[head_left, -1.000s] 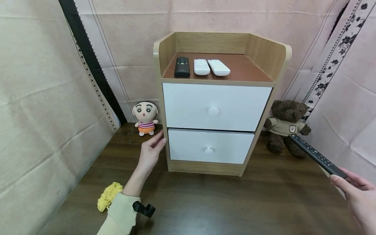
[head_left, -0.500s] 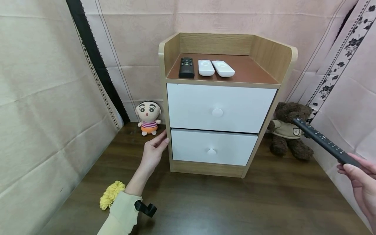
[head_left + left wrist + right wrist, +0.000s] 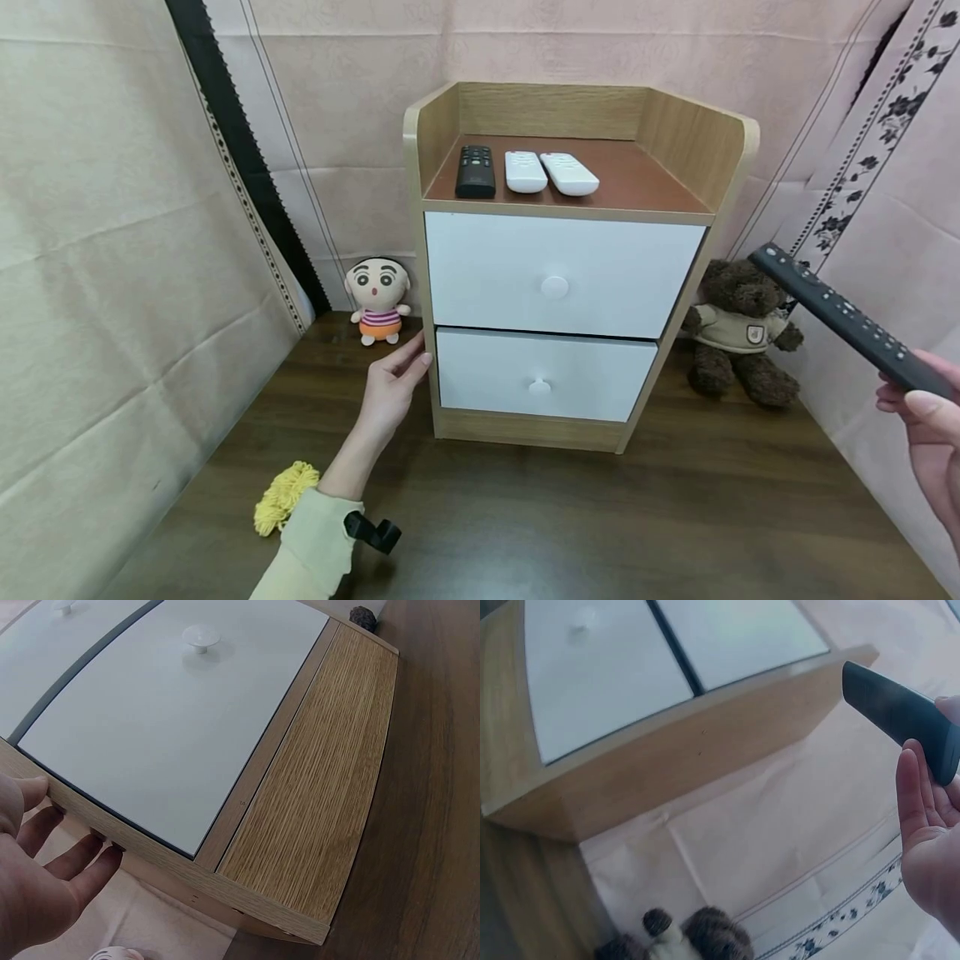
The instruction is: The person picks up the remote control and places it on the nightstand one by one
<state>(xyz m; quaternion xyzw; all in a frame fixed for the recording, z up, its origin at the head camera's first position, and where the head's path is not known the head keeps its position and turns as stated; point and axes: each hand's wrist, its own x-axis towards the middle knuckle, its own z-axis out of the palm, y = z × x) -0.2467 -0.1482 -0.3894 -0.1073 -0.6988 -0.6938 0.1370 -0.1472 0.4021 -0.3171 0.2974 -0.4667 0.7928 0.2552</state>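
A long black remote control (image 3: 851,317) is gripped by my right hand (image 3: 937,442) at the right edge of the head view. The remote slants up and left, held in the air in front of the teddy bear (image 3: 738,333). In the right wrist view, the thumb and fingers hold its near end. My left hand (image 3: 390,387) rests against the left side of the small wooden cabinet (image 3: 525,429). Its thumb touches the front edge and its fingers lie on the side panel, as the left wrist view shows. On the cabinet's top lie a black remote (image 3: 476,172) and two white remotes (image 3: 525,172).
Both white drawers (image 3: 487,267) of the cabinet are closed. A small doll (image 3: 378,300) in a striped shirt stands left of it. A bundle of yellow yarn (image 3: 285,497) lies near the left forearm on the dark wooden table (image 3: 487,517). Curtains (image 3: 112,250) hang around.
My right hand has risen with the remote, which now passes in front of the bear's head instead of its lower body. The left hand stays against the cabinet; the head view shifted slightly.
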